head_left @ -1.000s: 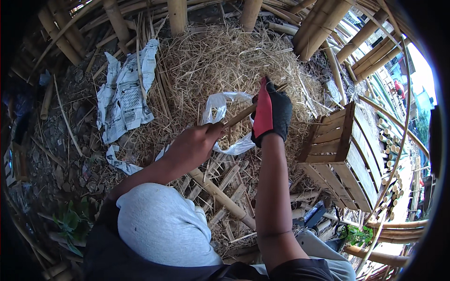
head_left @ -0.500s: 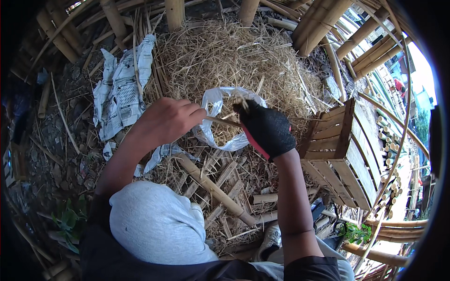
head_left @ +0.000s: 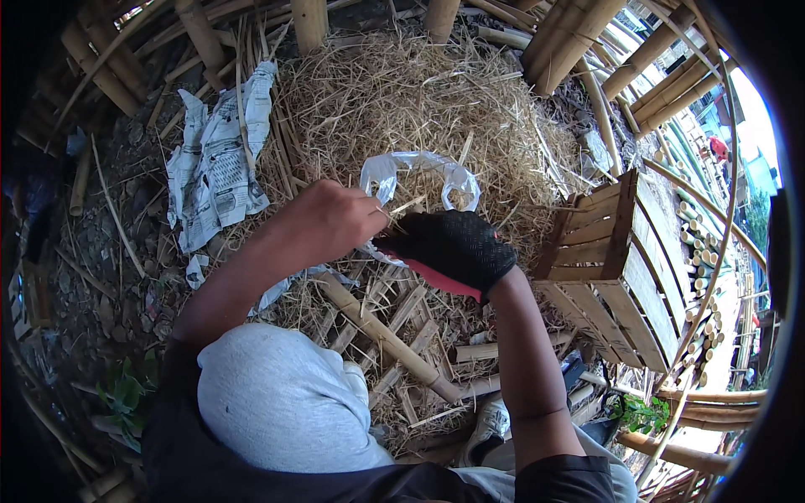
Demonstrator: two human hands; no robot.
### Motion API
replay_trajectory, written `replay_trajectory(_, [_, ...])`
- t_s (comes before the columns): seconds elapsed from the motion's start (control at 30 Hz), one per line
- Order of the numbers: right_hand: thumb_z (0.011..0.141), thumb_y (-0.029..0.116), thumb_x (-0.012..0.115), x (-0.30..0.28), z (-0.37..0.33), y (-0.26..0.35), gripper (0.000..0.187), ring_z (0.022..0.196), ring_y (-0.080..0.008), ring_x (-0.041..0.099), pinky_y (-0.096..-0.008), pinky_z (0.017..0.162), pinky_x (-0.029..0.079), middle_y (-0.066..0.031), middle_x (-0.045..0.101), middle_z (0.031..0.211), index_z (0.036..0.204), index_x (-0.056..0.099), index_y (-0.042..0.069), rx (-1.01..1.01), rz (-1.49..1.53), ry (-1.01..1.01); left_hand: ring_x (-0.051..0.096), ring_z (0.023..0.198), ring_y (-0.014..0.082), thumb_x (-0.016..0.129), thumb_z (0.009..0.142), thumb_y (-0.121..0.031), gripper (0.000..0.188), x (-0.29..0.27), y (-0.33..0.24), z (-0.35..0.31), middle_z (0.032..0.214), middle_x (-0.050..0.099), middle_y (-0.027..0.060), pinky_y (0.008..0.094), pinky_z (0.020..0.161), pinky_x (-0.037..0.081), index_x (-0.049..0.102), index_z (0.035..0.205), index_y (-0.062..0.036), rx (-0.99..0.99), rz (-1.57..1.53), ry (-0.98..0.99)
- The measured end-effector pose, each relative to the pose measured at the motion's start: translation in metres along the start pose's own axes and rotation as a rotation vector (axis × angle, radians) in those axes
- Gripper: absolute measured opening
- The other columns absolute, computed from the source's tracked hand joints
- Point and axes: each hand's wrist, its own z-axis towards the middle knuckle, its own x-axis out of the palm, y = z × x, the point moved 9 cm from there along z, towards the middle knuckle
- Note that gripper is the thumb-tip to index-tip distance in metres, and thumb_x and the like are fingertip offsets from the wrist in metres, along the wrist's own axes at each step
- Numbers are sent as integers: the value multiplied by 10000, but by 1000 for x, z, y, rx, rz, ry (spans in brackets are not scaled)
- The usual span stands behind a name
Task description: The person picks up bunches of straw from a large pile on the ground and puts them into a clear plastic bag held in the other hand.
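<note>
well, the two hands were close together over the straw (head_left: pixel 419 92), and the step looked like working on a thin pale strip (head_left: pixel 408 204) between them. the bare left hand (head_left: pixel 340 220) had its fingers bent in. the right hand (head_left: pixel 449 247), in a black and red glove, was curled too and tipped toward the left one. whether either hand was gripping the strip could not be told, as the glove and knuckles hid it. the strip poked up at a slant, just above where the hands met. a clear plastic band (head_left: pixel 423 158) lay in a loop on the straw, partly under the right hand. the next move seemed to need a firm pinch and a slow pull, minding the loop.

there was good room up ahead, over the straw. the wooden crate (head_left: pixel 616 277) stood on the right, torn newspaper (head_left: pixel 222 159) lay on the left, and a bamboo pole (head_left: pixel 386 339) crossed nearer the body.
</note>
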Motion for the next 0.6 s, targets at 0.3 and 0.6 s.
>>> replay_trajectory(0.3, [921, 576, 611, -23, -9, 3, 514, 851, -353, 693, -431, 792, 553, -165, 699, 880, 1012, 717, 81, -100, -81, 170, 659, 724, 376, 669, 924, -230, 202, 28, 23, -4, 711, 625, 158, 485, 677, 501, 653, 883, -33, -184, -540, 309])
replay_trajectory(0.6, [937, 356, 671, -26, 12, -1, 281, 821, -319, 675, -418, 727, 550, -135, 675, 868, 1043, 728, 102, -389, -31, -104, 638, 600, 356, 587, 1002, -170, 231, 23, 35, -6, 652, 614, 175, 448, 585, 475, 610, 857, 8, -281, -556, 53])
